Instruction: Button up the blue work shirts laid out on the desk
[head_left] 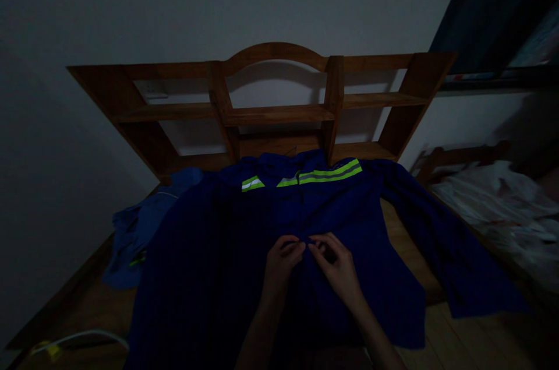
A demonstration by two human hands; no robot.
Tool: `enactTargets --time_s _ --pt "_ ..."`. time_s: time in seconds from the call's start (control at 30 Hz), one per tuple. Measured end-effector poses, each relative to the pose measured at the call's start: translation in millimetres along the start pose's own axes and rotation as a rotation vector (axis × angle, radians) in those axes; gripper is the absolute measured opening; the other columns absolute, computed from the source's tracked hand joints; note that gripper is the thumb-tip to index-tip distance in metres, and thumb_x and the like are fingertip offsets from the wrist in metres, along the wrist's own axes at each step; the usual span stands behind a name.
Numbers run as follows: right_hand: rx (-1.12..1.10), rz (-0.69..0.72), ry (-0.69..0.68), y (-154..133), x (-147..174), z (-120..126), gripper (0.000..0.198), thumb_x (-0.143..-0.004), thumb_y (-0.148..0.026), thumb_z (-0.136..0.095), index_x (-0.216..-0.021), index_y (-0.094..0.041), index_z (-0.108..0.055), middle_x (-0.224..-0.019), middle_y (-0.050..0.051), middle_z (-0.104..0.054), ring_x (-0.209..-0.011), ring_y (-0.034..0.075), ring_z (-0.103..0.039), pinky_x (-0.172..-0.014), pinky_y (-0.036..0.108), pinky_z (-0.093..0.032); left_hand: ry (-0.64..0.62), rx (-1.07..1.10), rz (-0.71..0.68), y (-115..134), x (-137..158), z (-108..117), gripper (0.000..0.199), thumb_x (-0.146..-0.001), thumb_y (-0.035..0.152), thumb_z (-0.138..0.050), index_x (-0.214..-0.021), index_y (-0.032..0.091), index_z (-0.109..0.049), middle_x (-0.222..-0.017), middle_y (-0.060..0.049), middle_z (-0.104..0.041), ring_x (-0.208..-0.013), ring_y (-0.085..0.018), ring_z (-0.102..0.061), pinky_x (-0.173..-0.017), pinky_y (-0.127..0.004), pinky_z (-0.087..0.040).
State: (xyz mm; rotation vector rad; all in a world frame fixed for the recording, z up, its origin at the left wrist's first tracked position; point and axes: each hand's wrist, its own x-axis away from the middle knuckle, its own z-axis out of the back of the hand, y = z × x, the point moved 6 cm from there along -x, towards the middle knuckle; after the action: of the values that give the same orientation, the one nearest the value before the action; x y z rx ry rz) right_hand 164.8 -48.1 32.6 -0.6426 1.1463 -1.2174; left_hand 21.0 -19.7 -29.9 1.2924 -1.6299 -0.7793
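A dark blue work jacket (349,224) with yellow-green and grey reflective strips lies spread out, its collar toward the wooden shelf and a sleeve reaching out to the right. At the middle of its front, my left hand (283,256) pinches the cloth between thumb and fingertips. Close beside it, my right hand (336,268) pinches the jacket front the same way, fingertips a small gap from the left ones. Whether a button or other fastener is between the fingers is too dark to make out.
Behind the jacket stands a wooden shelf unit (279,116) against the wall. A lighter blue folded garment (131,230) lies at the left on the wooden tabletop (82,312), with a pale cable (94,333) near the front. White plastic bags (502,201) sit at the right by a wooden chair (467,154).
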Motion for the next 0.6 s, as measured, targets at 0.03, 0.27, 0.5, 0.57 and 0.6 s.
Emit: enactTargets --time_s 0.03,0.27,0.5,0.57,0.6 --pt "-0.003 0.003 0.004 -0.1 -0.1 0.8 0.020 -0.088 -0.032 -0.056 -0.102 -0.022 -0.065 -0.085 0.002 -0.058 -0.073 0.012 -0.056 -0.067 0.022 -0.044 -0.003 -0.006 -0.003 0.1 0.2 0.1 0.039 -0.058 0.030 -0.081 -0.087 0.016 -0.059 -0.075 -0.005 -0.068 -0.065 -0.011 -0.062 -0.061 -0.019 -0.046" --pt "-0.022 0.013 -0.036 2.3 1.6 -1.2 0.028 -0.090 -0.030 -0.052 -0.113 -0.025 -0.065 -0.093 0.003 -0.060 -0.079 0.012 -0.058 -0.070 0.022 -0.045 0.027 -0.144 -0.092 7.1 3.8 -1.3 0.036 -0.059 0.028 -0.081 -0.087 0.017 -0.061 -0.080 -0.004 -0.069 -0.074 -0.013 -0.064 -0.066 -0.019 -0.046" --pt "0.003 0.002 -0.043 5.8 2.6 -2.4 0.030 -0.089 -0.031 -0.053 -0.117 -0.026 -0.064 -0.092 0.002 -0.059 -0.078 0.011 -0.057 -0.069 0.021 -0.045 0.078 -0.183 -0.158 14.8 8.7 -5.5 0.033 -0.059 0.026 -0.080 -0.085 0.017 -0.061 -0.075 0.000 -0.067 -0.074 -0.014 -0.065 -0.068 -0.019 -0.048" --pt "-0.001 0.002 -0.037 6.3 2.6 -2.0 0.030 -0.089 -0.031 -0.053 -0.117 -0.026 -0.064 -0.091 0.002 -0.059 -0.076 0.011 -0.057 -0.069 0.021 -0.045 0.064 -0.203 -0.186 18.7 11.6 -8.1 0.031 -0.061 0.026 -0.078 -0.086 0.017 -0.063 -0.080 -0.002 -0.068 -0.078 -0.015 -0.065 -0.071 -0.020 -0.048" --pt "-0.003 -0.001 -0.031 6.6 2.5 -1.6 0.030 -0.089 -0.031 -0.053 -0.117 -0.026 -0.064 -0.090 0.002 -0.060 -0.075 0.011 -0.057 -0.068 0.021 -0.045 0.052 -0.212 -0.195 20.4 13.3 -9.6 0.030 -0.063 0.027 -0.077 -0.089 0.017 -0.064 -0.083 -0.003 -0.069 -0.080 -0.015 -0.066 -0.073 -0.021 -0.049"
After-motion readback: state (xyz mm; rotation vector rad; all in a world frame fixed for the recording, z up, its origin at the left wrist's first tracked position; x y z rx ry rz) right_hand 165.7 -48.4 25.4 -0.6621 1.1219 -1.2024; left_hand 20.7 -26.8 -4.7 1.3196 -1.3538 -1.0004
